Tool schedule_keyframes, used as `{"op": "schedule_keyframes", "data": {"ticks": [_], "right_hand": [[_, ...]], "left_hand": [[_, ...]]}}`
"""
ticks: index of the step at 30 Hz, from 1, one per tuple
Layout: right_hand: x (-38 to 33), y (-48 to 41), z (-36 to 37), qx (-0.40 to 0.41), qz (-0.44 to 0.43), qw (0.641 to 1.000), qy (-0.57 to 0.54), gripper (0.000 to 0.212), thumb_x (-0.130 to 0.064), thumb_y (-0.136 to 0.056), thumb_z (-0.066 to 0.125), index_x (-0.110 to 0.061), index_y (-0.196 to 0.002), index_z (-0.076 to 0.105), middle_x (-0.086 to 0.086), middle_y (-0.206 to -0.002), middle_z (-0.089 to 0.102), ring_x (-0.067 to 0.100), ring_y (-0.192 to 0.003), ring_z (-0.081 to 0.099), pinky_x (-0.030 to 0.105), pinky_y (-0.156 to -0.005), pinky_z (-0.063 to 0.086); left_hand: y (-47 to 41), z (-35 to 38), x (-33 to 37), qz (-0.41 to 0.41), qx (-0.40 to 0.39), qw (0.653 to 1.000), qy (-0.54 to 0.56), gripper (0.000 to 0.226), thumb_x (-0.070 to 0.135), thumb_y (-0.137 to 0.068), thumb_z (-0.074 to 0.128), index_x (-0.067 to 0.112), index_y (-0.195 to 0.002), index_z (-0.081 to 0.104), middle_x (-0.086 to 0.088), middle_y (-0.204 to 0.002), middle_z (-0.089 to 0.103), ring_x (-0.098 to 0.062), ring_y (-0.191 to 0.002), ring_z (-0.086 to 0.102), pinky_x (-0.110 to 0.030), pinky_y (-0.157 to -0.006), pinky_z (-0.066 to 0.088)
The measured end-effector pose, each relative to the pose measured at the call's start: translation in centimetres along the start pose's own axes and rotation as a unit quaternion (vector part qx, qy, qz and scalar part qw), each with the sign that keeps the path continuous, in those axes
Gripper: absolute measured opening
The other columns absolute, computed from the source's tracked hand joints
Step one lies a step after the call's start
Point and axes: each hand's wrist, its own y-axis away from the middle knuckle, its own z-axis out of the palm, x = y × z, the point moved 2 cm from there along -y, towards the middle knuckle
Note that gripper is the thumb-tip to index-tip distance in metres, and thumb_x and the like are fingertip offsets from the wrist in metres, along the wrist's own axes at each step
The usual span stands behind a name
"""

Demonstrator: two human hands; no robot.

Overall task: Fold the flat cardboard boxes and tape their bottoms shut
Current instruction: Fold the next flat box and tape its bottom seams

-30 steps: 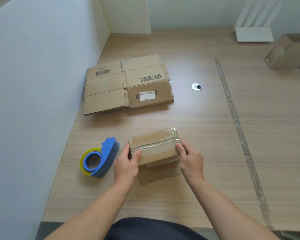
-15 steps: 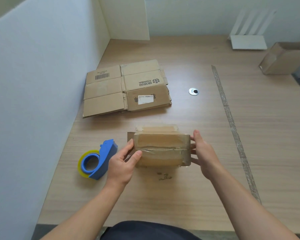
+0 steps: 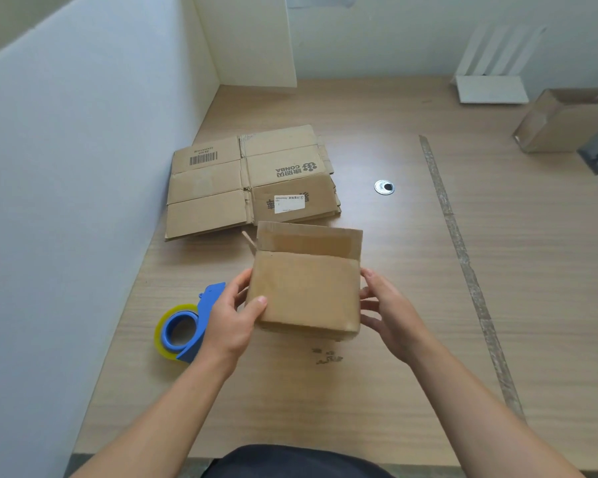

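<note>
A small folded cardboard box (image 3: 306, 291) sits between the two hands, its plain brown corrugated side facing the camera and its open top flaps standing up on the far side. The left hand (image 3: 230, 322) grips its left edge, thumb pressed flat on the near face and the fingers wrapped round the side out of sight. The right hand (image 3: 390, 315) is cupped against the right edge with fingers spread; the fingertips touch the cardboard, though how firmly it clasps cannot be told. Whether the box rests on the table (image 3: 411, 391) or is lifted just off it is hard to make out, and its bottom is hidden.

Just left of the left hand lies a blue plastic tape dispenser (image 3: 201, 320) with a yellowish roll of clear tape, partly covered by the wrist. Beyond the hands, a stack of flat cardboard boxes (image 3: 249, 182) lies against the white partition wall (image 3: 66, 201), printed with a barcode, a logo and a white label; the lower sheets are mostly covered.

Far beyond the right hand a round metal grommet (image 3: 384, 187) is set in the pale wood-grain table, and a worn strip of tape (image 3: 463, 257) runs along the surface. At the far right another open cardboard box (image 3: 560, 122) is cut off by the frame edge. Small dark marks (image 3: 327, 356) below the box are too small to read.
</note>
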Motion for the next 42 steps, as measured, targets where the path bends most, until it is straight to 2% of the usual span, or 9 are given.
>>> {"op": "schedule_keyframes", "data": {"ticks": [5, 13, 17, 21, 26, 30, 33, 36, 42], "right_hand": [[-0.1, -0.2, 0.5, -0.003, -0.007, 1.0, -0.017, 0.032, -0.045, -0.103, 0.047, -0.024, -0.117, 0.066, 0.0, -0.119, 0.068, 0.018, -0.101, 0.067, 0.041, -0.094, 0.054], [0.1, -0.5, 0.1, 0.024, -0.028, 0.998, 0.05, 0.025, -0.043, -0.103, 0.047, -0.028, -0.121, 0.057, 0.003, -0.119, 0.065, 0.022, -0.109, 0.065, 0.044, -0.093, 0.053], [1.1, -0.8, -0.4, 0.047, -0.015, 0.982, 0.181, 0.067, -0.054, -0.091, 0.064, -0.034, -0.148, 0.037, 0.002, -0.115, 0.06, 0.017, -0.105, 0.062, 0.047, -0.095, 0.053], [0.6, -0.8, 0.1, 0.006, 0.0, 0.978, 0.21, 0.09, -0.048, -0.083, 0.076, -0.042, -0.153, 0.02, 0.0, -0.115, 0.059, 0.017, -0.099, 0.066, 0.025, -0.066, 0.05], [-0.2, -1.1, 0.5, -0.005, 0.027, 0.986, 0.165, 0.048, -0.019, -0.09, 0.057, -0.043, -0.13, 0.049, 0.009, -0.095, 0.06, 0.017, -0.082, 0.065, 0.046, -0.077, 0.062], [-0.2, -0.7, -0.1, -0.063, 0.032, 0.993, 0.095, 0.04, -0.01, -0.094, 0.046, -0.04, -0.114, 0.063, 0.009, -0.114, 0.066, 0.015, -0.087, 0.065, 0.05, -0.087, 0.059], [0.1, -0.6, -0.5, -0.102, 0.022, 0.992, 0.074, 0.031, -0.019, -0.1, 0.052, -0.04, -0.12, 0.061, 0.005, -0.119, 0.065, 0.018, -0.098, 0.066, 0.046, -0.085, 0.06], [0.5, -1.0, -0.8, -0.104, 0.012, 0.989, 0.108, 0.041, -0.037, -0.094, 0.064, -0.048, -0.131, 0.053, 0.008, -0.126, 0.058, 0.026, -0.116, 0.06, 0.044, -0.084, 0.06], [0.0, -1.4, -0.8, -0.095, -0.008, 0.987, 0.129, 0.036, -0.039, -0.096, 0.064, -0.048, -0.129, 0.052, 0.006, -0.114, 0.054, 0.022, -0.112, 0.062, 0.05, -0.087, 0.059]], "left_hand": [[0.3, 0.0, -0.5, 0.01, -0.016, 1.0, -0.024, 0.056, 0.0, -0.089, 0.067, 0.032, -0.132, 0.05, 0.014, -0.121, 0.06, -0.002, -0.114, 0.059, -0.02, -0.089, 0.05], [1.0, -0.1, -1.1, -0.001, -0.048, 0.999, -0.024, 0.057, 0.045, -0.064, 0.078, 0.025, -0.115, 0.063, 0.0, -0.116, 0.067, -0.013, -0.114, 0.063, -0.043, -0.103, 0.049], [1.5, -0.2, -1.5, 0.02, -0.09, 0.995, -0.04, 0.064, 0.046, -0.064, 0.077, 0.023, -0.121, 0.062, 0.002, -0.12, 0.067, -0.01, -0.116, 0.062, -0.035, -0.099, 0.052], [1.5, -0.6, -0.9, 0.048, -0.11, 0.989, -0.092, 0.083, 0.054, -0.065, 0.076, 0.032, -0.14, 0.048, 0.017, -0.124, 0.064, -0.006, -0.118, 0.06, -0.028, -0.096, 0.051], [0.7, -1.5, -0.6, 0.08, -0.064, 0.981, -0.167, 0.066, 0.048, -0.072, 0.076, 0.055, -0.13, 0.044, 0.018, -0.124, 0.062, 0.002, -0.115, 0.058, -0.015, -0.087, 0.051], [0.6, -2.2, -1.0, 0.107, -0.033, 0.972, -0.206, 0.059, 0.022, -0.086, 0.078, 0.047, -0.13, 0.048, 0.019, -0.124, 0.062, 0.009, -0.114, 0.055, -0.003, -0.081, 0.044], [0.3, -2.4, -1.7, 0.116, -0.033, 0.961, -0.25, 0.06, 0.017, -0.089, 0.075, 0.029, -0.142, 0.049, 0.02, -0.122, 0.059, 0.018, -0.109, 0.052, 0.0, -0.079, 0.041], [-0.1, -2.4, -1.9, 0.121, -0.04, 0.948, -0.292, 0.062, 0.021, -0.09, 0.073, 0.02, -0.146, 0.048, 0.007, -0.123, 0.059, 0.001, -0.109, 0.053, 0.002, -0.081, 0.037], [-0.7, -2.3, -1.5, 0.122, -0.036, 0.939, -0.319, 0.061, 0.021, -0.089, 0.073, 0.013, -0.145, 0.049, 0.004, -0.116, 0.058, -0.008, -0.106, 0.052, 0.003, -0.08, 0.034]]}}
